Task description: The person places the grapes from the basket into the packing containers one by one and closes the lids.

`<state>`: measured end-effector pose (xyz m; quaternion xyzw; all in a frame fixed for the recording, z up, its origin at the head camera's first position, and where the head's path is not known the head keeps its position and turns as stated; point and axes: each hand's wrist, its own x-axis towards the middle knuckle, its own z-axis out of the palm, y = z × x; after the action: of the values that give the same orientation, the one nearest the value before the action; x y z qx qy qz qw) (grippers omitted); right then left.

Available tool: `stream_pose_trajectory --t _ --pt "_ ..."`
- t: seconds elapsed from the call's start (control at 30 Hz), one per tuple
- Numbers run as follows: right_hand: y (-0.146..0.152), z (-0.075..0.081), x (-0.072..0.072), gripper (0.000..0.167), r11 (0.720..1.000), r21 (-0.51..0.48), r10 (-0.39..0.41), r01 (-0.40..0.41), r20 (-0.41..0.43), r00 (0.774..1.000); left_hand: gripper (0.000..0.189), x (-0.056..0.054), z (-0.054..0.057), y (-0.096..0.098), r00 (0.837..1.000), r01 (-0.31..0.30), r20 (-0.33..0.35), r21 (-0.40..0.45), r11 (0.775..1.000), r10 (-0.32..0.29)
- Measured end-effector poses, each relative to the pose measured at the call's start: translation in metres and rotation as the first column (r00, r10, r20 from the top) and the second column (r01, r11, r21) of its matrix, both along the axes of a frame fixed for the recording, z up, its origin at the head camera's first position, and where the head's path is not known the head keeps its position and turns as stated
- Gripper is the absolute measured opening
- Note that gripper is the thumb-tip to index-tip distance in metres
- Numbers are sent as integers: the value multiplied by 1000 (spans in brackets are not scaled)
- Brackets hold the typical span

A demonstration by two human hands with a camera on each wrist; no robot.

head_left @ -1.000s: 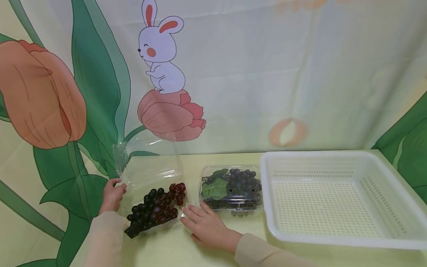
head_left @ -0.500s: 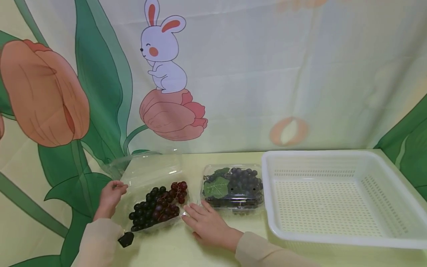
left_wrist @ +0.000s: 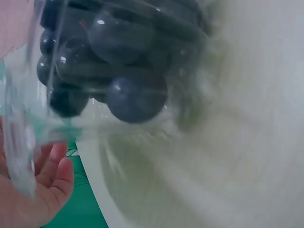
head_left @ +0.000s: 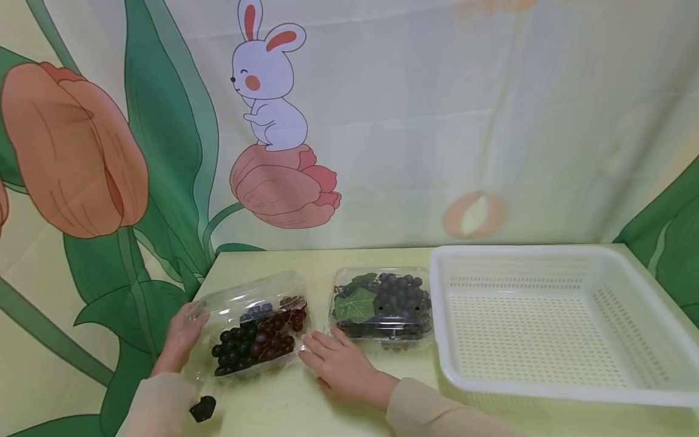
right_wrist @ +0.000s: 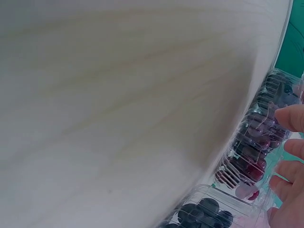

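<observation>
A clear plastic clamshell box (head_left: 273,364) holds dark and red grapes (head_left: 256,340). Its transparent lid (head_left: 246,295) slants partway down above them. My left hand (head_left: 180,337) is at the left side, with its fingers behind the lid's edge. In the left wrist view, the fingers of that hand (left_wrist: 52,190) are bent loosely beside clear plastic. With fingers fairly straight, my right hand (head_left: 341,367) rests on the table and touches the box's right front corner. In the right wrist view, the right hand's fingertips (right_wrist: 287,118) lie alongside the box.
A second clear clamshell box (head_left: 382,334), closed, contains dark grapes and a green leaf (head_left: 355,305). To its right stands a white perforated plastic basket (head_left: 442,340). A small black object (head_left: 202,409) shows by the left sleeve. A printed cloth (head_left: 382,121) hangs behind the table.
The lid has swung down from upright to a slant over the grapes. My left hand has moved with it, slightly lower. My right hand has stayed at the box's corner.
</observation>
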<state>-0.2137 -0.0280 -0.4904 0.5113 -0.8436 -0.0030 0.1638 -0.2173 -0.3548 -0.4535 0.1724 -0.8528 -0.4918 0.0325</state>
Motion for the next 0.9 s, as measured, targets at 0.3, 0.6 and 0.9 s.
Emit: stream_pose_trajectory --t 0.3,0.6,0.9 --pt "0 1 0 58 1000 -4 1 -1 3 1000 51 9 -4 -3 997 71 20 -48 996 -70" --pt "0 0 1 58 1000 -4 -10 10 0 1000 55 21 -6 -6 989 147 8 -56 988 -147" --pt "-2 -5 -1 59 1000 6 -17 17 -4 1000 59 28 -12 -18 983 181 18 84 980 -183"
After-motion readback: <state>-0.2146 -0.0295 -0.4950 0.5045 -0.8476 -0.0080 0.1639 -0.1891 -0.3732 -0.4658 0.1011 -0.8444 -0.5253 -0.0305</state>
